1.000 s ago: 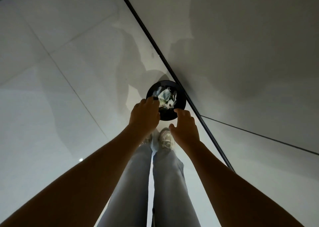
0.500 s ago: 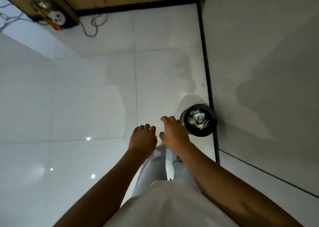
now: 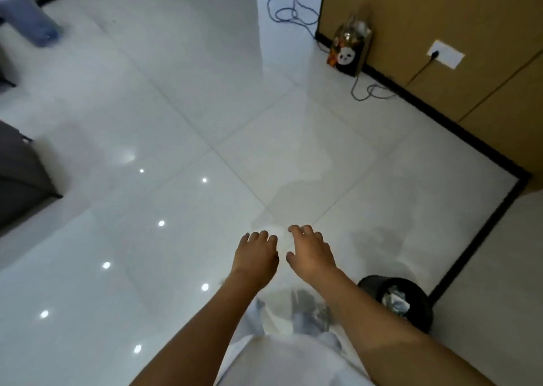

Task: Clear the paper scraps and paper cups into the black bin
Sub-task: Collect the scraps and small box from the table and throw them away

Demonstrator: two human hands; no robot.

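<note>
The black bin (image 3: 417,293) stands on the white tiled floor at the lower right, close to the black skirting. Crumpled paper scraps (image 3: 395,300) lie inside it. My right forearm crosses in front of the bin's left side. My left hand (image 3: 255,255) and my right hand (image 3: 312,253) are stretched out side by side over bare floor, fingers relaxed, holding nothing. Both hands are up and to the left of the bin, apart from it. No paper cup shows in this view.
A panda-print bag (image 3: 349,49) stands against the wooden wall at the upper right, with a wall socket (image 3: 445,54) and loose cables (image 3: 289,11) near it. Dark furniture (image 3: 20,177) is at the left edge and a blue object (image 3: 35,24) at the upper left.
The view has swung left and up, away from the bin, which slid to the lower right. My hands left the bin's rim and now hover empty over the floor.
</note>
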